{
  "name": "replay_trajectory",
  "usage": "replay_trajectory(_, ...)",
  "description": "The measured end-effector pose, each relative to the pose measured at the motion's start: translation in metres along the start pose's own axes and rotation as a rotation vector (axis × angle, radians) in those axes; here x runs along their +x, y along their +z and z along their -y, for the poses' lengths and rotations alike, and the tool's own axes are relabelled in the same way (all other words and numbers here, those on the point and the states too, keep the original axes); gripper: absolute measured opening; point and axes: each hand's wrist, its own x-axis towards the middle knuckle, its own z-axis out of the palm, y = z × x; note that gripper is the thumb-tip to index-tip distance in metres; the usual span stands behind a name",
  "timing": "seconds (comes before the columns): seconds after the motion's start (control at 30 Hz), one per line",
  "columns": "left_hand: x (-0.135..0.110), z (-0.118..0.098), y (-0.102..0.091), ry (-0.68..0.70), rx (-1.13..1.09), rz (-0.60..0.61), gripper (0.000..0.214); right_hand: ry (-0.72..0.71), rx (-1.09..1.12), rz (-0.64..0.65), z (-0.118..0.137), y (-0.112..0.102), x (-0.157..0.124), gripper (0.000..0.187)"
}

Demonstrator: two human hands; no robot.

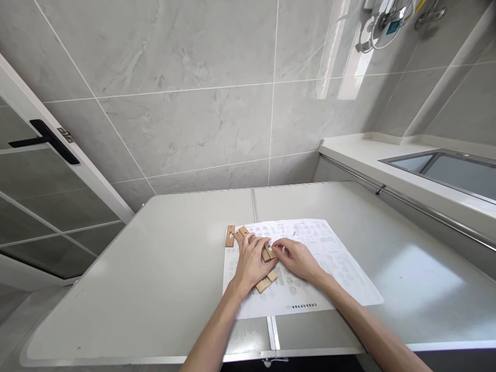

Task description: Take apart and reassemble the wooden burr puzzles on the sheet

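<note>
Between the thumb and fingers of my left hand [251, 261] is a small notched wooden block [266, 256], held low over a printed sheet. My right hand [296, 257] curls in from the other side, its fingertips pinched at the block's right edge; its exact grip is partly hidden. Below my left thumb, another notched wooden piece [266, 282] lies tilted on the paper sheet [329, 279]. Beyond my left fingers, a slotted wooden piece [230, 236] rests at the sheet's far left corner. Beside it a further wooden piece [243, 231] is partly covered by my fingers.
The sheet lies across the centre seam of a pale folding table [155, 289] with a metal edge. A grey tiled wall [186, 129] rises behind it. A glazed door [50, 196] with a black handle stands left, and a counter with a sink [445, 165] runs along the right.
</note>
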Motion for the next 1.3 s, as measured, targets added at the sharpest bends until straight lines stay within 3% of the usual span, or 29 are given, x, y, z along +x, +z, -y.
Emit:
replay_trajectory(0.1, 0.0, -0.001, -0.001, 0.015, 0.015, -0.008, 0.035, 0.034, 0.166, 0.038, 0.005, -0.005, 0.0, 0.029)
replay_trajectory(0.27, 0.0, 0.0, 0.001, 0.001, 0.008, -0.035, 0.041, 0.068, 0.366, 0.444, 0.016, -0.013, -0.004, 0.029)
replay_trajectory(0.37, 0.0, 0.0, 0.002, -0.015, 0.027, -0.056, 0.038, 0.068, 0.363, 0.532, 0.019, -0.014, -0.006, 0.028)
replay_trajectory(0.6, 0.0, -0.006, 0.001, -0.078, 0.122, -0.179, 0.01, 0.031, 0.339, 0.547, 0.015, -0.013, -0.007, 0.027)
replay_trajectory(0.87, 0.003, -0.002, 0.0, -0.122, 0.171, -0.258, 0.037, -0.011, 0.157, 0.446, 0.016, -0.001, -0.008, 0.021)
replay_trajectory(1.07, 0.006, -0.003, -0.002, -0.094, 0.071, -0.316, 0.026, -0.014, 0.108, 0.276, 0.014, 0.01, -0.006, 0.018)
replay_trajectory(1.3, 0.006, -0.006, -0.002, -0.057, 0.04, -0.314, 0.022, -0.027, 0.178, 0.269, 0.018, 0.008, -0.006, 0.021)
